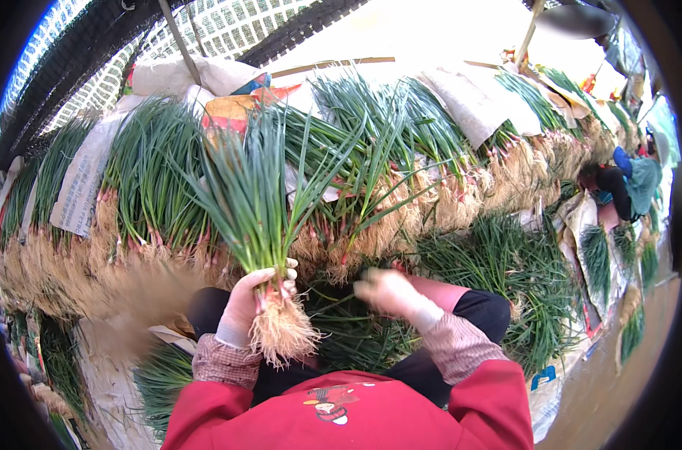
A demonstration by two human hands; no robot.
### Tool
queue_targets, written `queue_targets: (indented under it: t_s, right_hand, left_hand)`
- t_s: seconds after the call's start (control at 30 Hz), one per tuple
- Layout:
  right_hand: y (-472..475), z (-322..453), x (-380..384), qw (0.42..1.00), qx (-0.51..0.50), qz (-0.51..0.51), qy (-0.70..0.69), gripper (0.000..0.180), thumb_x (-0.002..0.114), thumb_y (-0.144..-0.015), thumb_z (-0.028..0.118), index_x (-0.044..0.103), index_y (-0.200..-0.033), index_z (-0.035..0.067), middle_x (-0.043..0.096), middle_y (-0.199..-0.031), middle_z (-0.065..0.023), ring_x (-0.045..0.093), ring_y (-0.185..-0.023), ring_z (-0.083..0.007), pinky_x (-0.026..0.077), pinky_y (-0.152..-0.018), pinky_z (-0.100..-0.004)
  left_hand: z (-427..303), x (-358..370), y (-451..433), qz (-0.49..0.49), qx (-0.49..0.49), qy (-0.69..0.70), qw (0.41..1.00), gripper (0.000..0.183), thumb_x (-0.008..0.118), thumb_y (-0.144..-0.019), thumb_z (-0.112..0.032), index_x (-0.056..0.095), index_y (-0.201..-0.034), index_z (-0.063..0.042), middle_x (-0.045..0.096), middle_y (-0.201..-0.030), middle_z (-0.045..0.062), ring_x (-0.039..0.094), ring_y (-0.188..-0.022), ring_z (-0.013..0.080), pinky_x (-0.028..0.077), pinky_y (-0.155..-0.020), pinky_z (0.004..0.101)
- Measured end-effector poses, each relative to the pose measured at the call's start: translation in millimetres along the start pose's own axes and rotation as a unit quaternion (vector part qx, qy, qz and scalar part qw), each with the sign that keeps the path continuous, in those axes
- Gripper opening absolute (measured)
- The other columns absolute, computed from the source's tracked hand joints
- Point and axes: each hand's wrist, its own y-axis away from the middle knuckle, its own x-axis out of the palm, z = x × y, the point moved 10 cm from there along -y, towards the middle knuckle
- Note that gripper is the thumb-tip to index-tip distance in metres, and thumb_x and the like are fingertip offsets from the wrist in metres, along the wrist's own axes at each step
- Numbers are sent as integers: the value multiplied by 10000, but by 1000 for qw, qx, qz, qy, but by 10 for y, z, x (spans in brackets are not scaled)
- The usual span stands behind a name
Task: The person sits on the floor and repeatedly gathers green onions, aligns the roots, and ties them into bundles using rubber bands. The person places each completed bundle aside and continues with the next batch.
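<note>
My left hand [256,304], in a pale glove, is closed round a bunch of green onions [262,225] just above their roots. The leaves fan upward and the tan roots [285,332] hang below the fist. To the right, my right hand [389,292], also gloved, is blurred over my knee; its fingers look bent, and whether it holds anything is unclear. Behind both hands runs a long heap of green onions [155,180], with leaves pointing away and roots towards me.
Loose green leaves [504,270] lie at the right and between my legs. White woven sacks [470,101] cover parts of the heap. A co-worker [628,180] bends over at the far right. Dark netting [76,67] hangs at the upper left. A brown blur crosses the left.
</note>
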Motion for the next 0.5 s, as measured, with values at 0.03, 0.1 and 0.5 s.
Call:
queue_targets:
  t_s: [0.03, 0.1, 0.5]
  right_hand:
    - [-179, -171, -166, 982, 74, -46, -165, 551, 590, -856, 492, 624, -1039, -27, 674, -874, -162, 641, -794, -261, 502, -743, -377]
    - [-508, -193, -460, 861, 178, -129, -458, 410, 655, -881, 384, 634, -978, -13, 620, -667, -39, 529, -490, -118, 436, -491, -275]
    - [-416, 525, 307, 581, 170, -120, -787, 384, 612, -922, 372, 506, -679, 95, 469, -481, -38, 423, -330, -179, 315, -309, -300]
  left_hand:
    - [124, -170, -86, -26, -16, -9, 999, 402, 578, -823, -131, 544, -1168, 72, 646, -1034, 186, 613, -836, 224, 526, -812, 383]
    - [325, -83, -213, 11, -42, 13, 999, 277, 587, -809, -90, 607, -1053, 41, 660, -976, 153, 648, -896, 274, 541, -797, 391]
    - [598, 169, -247, -40, -19, 95, 994, 239, 575, -823, -140, 586, -1017, -1, 629, -960, 146, 637, -850, 294, 529, -828, 433]
